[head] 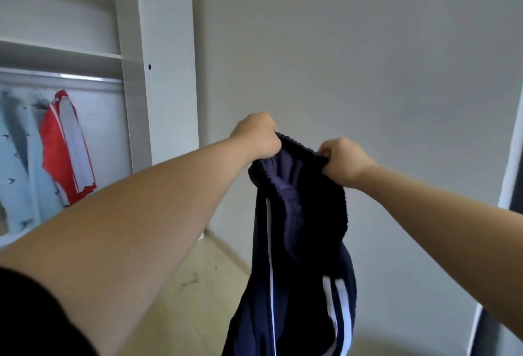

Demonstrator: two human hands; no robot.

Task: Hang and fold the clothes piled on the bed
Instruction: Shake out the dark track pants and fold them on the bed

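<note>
The navy trousers (297,256) hang in the air before the grey wall (353,58), held up by their waistband. The left hand (256,136) and right hand (343,160) each clutch that band. Behind, at left, the wardrobe (158,72) holds a red jacket (66,146) on its rail (62,78).

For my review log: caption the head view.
Left hand and right hand hold navy pants by the waistband, near the wardrobe.
</note>
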